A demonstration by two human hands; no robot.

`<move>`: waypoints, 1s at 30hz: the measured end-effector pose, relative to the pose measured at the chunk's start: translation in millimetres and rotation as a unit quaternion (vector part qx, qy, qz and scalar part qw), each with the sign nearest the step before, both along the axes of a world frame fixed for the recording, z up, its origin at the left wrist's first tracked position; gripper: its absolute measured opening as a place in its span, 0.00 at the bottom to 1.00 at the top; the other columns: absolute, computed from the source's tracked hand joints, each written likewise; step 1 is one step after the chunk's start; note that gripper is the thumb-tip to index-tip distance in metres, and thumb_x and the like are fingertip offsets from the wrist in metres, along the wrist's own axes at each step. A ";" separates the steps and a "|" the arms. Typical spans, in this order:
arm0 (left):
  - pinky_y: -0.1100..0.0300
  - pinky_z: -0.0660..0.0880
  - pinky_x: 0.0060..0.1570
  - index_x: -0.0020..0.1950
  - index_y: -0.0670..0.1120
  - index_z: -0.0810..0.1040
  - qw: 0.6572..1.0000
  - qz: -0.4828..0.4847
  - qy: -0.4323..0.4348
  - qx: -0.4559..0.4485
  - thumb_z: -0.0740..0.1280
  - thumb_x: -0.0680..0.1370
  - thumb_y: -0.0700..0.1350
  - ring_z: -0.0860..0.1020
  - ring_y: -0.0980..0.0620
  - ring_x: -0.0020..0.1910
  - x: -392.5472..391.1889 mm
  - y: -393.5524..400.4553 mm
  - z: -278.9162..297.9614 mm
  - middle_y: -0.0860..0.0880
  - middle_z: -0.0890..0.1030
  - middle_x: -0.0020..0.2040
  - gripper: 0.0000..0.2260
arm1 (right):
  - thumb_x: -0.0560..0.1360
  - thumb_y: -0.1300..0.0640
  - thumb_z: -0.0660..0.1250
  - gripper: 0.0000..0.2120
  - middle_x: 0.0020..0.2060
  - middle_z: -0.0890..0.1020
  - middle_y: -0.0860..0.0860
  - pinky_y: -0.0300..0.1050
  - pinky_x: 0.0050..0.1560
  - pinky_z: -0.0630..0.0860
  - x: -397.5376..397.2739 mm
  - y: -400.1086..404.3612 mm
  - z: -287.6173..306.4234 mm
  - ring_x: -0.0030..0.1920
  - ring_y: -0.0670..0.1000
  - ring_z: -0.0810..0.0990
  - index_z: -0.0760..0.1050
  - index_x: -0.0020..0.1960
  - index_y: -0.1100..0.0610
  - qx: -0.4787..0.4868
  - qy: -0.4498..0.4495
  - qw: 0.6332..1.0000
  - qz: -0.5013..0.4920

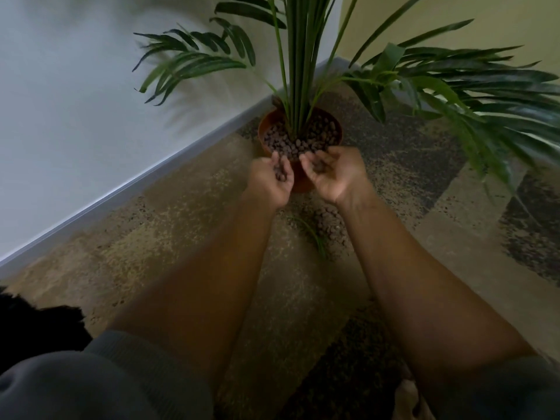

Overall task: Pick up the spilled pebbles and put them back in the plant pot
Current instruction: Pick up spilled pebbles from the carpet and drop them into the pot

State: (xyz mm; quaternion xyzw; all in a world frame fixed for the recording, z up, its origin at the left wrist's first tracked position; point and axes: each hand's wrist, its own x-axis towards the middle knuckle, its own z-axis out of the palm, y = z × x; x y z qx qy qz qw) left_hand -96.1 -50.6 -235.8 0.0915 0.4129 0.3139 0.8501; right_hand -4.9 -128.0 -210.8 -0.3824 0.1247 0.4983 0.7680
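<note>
A terracotta plant pot point(264, 128) stands in the corner of the room, filled with brown pebbles point(306, 137) around the stems of a palm-like plant point(298, 71). My left hand point(272, 181) is cupped palm up at the pot's near rim, with several pebbles in its curled fingers. My right hand point(333, 174) is cupped beside it, palm up, with a few pebbles in the palm. A pile of spilled pebbles point(328, 221) lies on the carpet just below my hands, next to a fallen green leaf point(312, 234).
Patterned brown and dark carpet point(188, 225) covers the floor. White walls with a skirting board point(127, 183) run behind and left of the pot. Long fronds point(485, 95) hang over the floor to the right. A dark object point(39, 322) sits at the lower left.
</note>
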 end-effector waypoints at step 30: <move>0.65 0.74 0.47 0.69 0.46 0.73 0.972 -0.103 0.205 0.052 0.57 0.83 0.44 0.77 0.54 0.60 -22.9 -20.6 -49.0 0.49 0.79 0.63 0.15 | 0.79 0.62 0.60 0.09 0.43 0.78 0.57 0.44 0.36 0.74 -10.3 -34.1 -88.7 0.39 0.53 0.75 0.77 0.53 0.63 -0.353 -0.327 0.852 0.208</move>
